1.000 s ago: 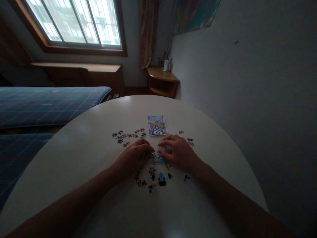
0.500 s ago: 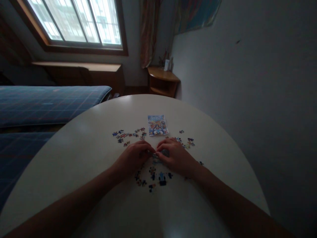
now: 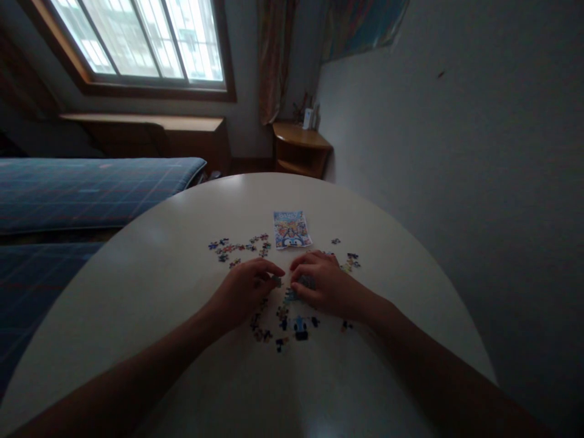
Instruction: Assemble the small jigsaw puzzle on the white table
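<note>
My left hand point(image 3: 246, 287) is closed on a small greyish puzzle piece point(image 3: 277, 281) held by the fingertips. Across a narrow gap, my right hand point(image 3: 323, 281) curls round a pale joined group of puzzle pieces point(image 3: 306, 281), which its fingers partly cover. Bluish puzzle pieces point(image 3: 291, 295) show just below the right thumb. Closer to me lies a blue and black assembled section point(image 3: 300, 328), with loose puzzle pieces point(image 3: 261, 334) to its left.
Beyond my hands lies a colourful picture packet point(image 3: 292, 230) on the round white table point(image 3: 182, 340). More loose pieces sit at the left point(image 3: 228, 248) and at the right point(image 3: 351, 261). A bed point(image 3: 91, 188) stands past the table's left edge; a wall point(image 3: 456, 152) rises on the right.
My two hands have moved slightly apart; their fingertips nearly met before. The piece in my left hand has come away to the left from the group under my right hand.
</note>
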### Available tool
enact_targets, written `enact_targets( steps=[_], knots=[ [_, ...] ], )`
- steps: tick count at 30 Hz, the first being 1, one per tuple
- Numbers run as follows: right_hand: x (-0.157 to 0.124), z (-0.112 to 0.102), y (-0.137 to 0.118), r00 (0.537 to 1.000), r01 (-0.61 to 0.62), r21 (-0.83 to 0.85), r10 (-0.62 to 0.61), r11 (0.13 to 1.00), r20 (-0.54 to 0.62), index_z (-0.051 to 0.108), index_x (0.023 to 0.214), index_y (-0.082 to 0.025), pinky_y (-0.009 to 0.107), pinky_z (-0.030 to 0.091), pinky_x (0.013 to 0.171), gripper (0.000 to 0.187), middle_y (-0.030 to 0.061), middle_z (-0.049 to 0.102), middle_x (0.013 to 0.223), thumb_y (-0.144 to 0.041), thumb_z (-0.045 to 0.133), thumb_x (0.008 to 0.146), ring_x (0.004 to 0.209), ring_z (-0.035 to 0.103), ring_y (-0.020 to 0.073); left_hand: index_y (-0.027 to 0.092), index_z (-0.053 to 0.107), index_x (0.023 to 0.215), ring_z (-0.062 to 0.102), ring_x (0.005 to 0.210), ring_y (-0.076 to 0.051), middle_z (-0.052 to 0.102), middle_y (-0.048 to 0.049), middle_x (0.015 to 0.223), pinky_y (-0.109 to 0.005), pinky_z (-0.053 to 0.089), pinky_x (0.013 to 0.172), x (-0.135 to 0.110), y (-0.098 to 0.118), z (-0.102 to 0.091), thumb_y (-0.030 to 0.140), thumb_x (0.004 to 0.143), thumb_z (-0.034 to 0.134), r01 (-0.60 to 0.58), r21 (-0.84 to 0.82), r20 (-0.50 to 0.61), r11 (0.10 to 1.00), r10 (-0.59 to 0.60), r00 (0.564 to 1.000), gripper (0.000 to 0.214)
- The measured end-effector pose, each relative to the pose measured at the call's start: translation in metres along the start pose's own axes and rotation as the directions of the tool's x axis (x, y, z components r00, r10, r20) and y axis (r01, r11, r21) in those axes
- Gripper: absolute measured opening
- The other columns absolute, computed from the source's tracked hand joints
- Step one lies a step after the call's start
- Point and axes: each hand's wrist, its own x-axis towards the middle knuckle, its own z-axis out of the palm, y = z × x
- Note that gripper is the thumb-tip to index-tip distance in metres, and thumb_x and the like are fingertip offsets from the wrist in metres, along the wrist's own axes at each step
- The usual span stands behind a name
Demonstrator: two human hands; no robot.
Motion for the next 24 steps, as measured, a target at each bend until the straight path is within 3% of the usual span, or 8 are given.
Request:
enact_targets(
  steps=[4, 14, 18, 24],
  knots=[
    [0.0, -0.002, 0.0, 1.0, -0.002, -0.022, 0.002, 1.0, 0.005, 0.073, 0.092, -0.025, 0.045, 0.032, 0.098, 0.008, 0.0042, 0.068, 0.106, -0.025, 0.069, 0.085, 0.112, 0.055, 0.0243, 0.019, 0.072, 0.093, 0.065, 0.068, -0.014, 0.071, -0.0003, 0.075, -0.024, 0.052, 0.065, -0.001, 0.002, 0.0, 0.012, 0.08, 0.063, 0.028, 0.019, -0.006, 0.999, -0.028, 1.0, 0.018],
    [-0.007, -0.002, -0.001, 0.995, 0.103, -0.051, -0.104, 0.993, -0.004, 0.072, 0.106, -0.027, 0.045, 0.037, 0.099, 0.022, 0.0054, 0.068, 0.105, -0.027, 0.071, 0.084, 0.107, 0.057, 0.0235, 0.02, 0.072, 0.093, 0.064, 0.063, -0.013, 0.071, 0.0006, 0.072, -0.023, 0.049, 0.061, 0.0, -0.003, 0.0, 0.015, 0.08, 0.063, 0.044, 0.057, -0.005, 0.997, -0.043, 0.999, 0.016],
    [-0.012, -0.007, -0.002, 0.98, 0.195, -0.05, -0.193, 0.979, 0.049, 0.071, 0.112, -0.022, 0.043, 0.041, 0.1, 0.028, 0.0076, 0.068, 0.11, -0.027, 0.07, 0.085, 0.107, 0.058, 0.0233, 0.019, 0.071, 0.094, 0.064, 0.061, -0.013, 0.071, 0.0002, 0.071, -0.022, 0.047, 0.058, 0.0, -0.006, 0.002, 0.017, 0.081, 0.061, 0.058, 0.031, 0.003, 0.998, -0.058, 0.998, 0.016],
    [-0.013, -0.005, 0.0, 0.977, 0.204, -0.055, -0.199, 0.977, 0.077, 0.07, 0.11, -0.019, 0.039, 0.047, 0.095, 0.024, 0.0086, 0.067, 0.109, -0.023, 0.067, 0.087, 0.104, 0.058, 0.022, 0.019, 0.071, 0.095, 0.064, 0.063, -0.014, 0.072, 0.0, 0.072, -0.022, 0.048, 0.06, 0.0, -0.008, 0.003, 0.018, 0.081, 0.061, 0.068, 0.008, 0.02, 0.998, -0.068, 0.997, 0.016]
  ],
)
